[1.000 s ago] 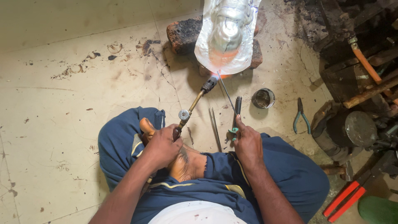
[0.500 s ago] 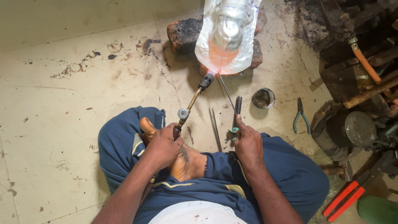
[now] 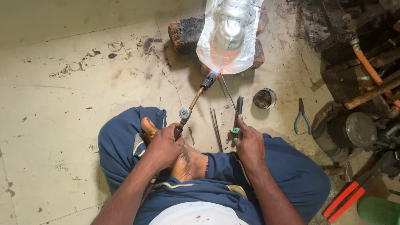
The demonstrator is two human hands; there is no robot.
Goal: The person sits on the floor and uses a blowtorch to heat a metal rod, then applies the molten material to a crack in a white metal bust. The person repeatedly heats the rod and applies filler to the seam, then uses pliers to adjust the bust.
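Stained floor tiles [image 3: 62, 104] lie beneath the left hand [image 3: 163, 146] gripping a brass torch [image 3: 194, 102], while the right hand [image 3: 249, 146] pinches a filler rod [image 3: 228, 93] beside it, heating the shiny metal piece [image 3: 227, 35] ahead.

Torch [image 3: 195, 100] in the left hand [image 3: 163, 146] was brass-yellow w/ a black tip and silver knob; the metal piece [image 3: 228, 35] above it shone silver-white, w/ an orange-pink glow at the bottom edge. Trousers [image 3: 291, 175] were navy w/ yellow piping, shirt [image 3: 196, 214] white, bricks [image 3: 185, 33] red-brown and soot-black, floor [image 3: 62, 125] pale cream w/ dark stains. Pliers [image 3: 301, 114] had teal grips, the clamp [image 3: 343, 200] lower right was red, and the tool in the right hand [image 3: 249, 143] was black w/ a greenish bit, prob. a grip.
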